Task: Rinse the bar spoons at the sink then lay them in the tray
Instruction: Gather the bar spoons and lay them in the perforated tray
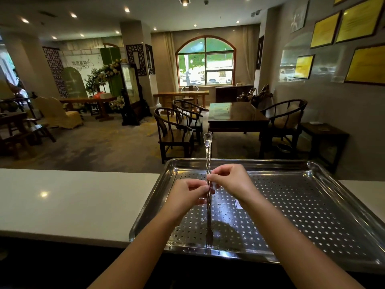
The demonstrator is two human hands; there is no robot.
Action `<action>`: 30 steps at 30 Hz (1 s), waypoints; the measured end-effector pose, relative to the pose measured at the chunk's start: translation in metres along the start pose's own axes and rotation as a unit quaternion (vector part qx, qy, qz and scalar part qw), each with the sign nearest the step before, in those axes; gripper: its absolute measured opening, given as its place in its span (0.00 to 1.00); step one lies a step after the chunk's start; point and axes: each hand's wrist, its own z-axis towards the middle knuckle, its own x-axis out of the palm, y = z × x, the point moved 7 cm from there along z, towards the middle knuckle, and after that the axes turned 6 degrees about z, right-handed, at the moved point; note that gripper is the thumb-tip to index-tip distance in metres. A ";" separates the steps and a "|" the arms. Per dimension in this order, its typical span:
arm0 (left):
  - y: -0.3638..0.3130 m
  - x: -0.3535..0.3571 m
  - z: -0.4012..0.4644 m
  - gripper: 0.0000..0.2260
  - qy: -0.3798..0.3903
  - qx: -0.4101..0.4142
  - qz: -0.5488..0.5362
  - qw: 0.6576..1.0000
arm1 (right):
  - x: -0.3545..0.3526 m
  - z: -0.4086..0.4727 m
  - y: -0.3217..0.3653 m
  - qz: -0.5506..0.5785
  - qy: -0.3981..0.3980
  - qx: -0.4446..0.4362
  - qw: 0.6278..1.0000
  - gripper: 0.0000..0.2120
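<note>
- Since the fork-tipped lower end of the bar spoons (209, 207) sits near the front rim of the tray (312, 215), low in the middle of the frame, the step in hand looks like the laying-down, not the rinsing; no sink shows anywhere.
- Whether that forked tip touches the perforated tray floor or hangs just above it, I cannot tell.
- Above it, the left hand (187, 195) pinches the twisted stem between thumb and fingertips, at the centre of the frame.
- The right hand (233, 180) pinches the same stem just above, its fingers curled in and very close to the left hand's.
- There seem to be two spoons pressed together, as a second bowl edge peeks out behind the first at the top; the blur leaves this uncertain.
- The stems run nearly straight up the frame from between the hands, and the bowls stand beyond the tray's far rim, against the dark chairs behind.
- The next move, by my judgement, calls for tipping the bowls down and parting the pair, so each lies flat on the perforated floor, then loosening both pinches.
- The tray rests on the white surface (73, 201), which fills the left of the frame, its front rim reaching past the near edge.
</note>
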 end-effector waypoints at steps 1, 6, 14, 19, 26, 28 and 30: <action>-0.001 -0.001 0.000 0.06 -0.010 0.005 -0.003 1.000 | -0.002 0.000 -0.001 0.003 -0.010 -0.003 1.000 0.05; 0.000 -0.004 0.004 0.04 -0.039 -0.002 -0.038 0.999 | -0.018 0.003 -0.003 0.005 -0.069 -0.014 0.998 0.05; 0.009 -0.007 0.010 0.06 -0.044 -0.042 -0.075 0.995 | -0.055 0.026 -0.032 -0.079 -0.105 0.045 0.990 0.05; 0.017 -0.003 0.012 0.06 -0.029 -0.070 -0.101 0.992 | -0.058 0.037 -0.088 -0.161 -0.121 0.134 0.970 0.07; 0.022 -0.009 0.015 0.06 -0.038 -0.081 -0.103 0.991 | -0.052 0.043 -0.134 -0.251 -0.128 0.198 0.939 0.02; 0.023 -0.011 0.016 0.06 -0.038 -0.084 -0.105 0.990 | -0.050 0.046 -0.140 -0.269 -0.129 0.208 0.932 0.02; 0.024 -0.013 0.016 0.06 -0.040 -0.084 -0.105 0.990 | -0.048 0.050 -0.143 -0.283 -0.127 0.211 0.927 0.03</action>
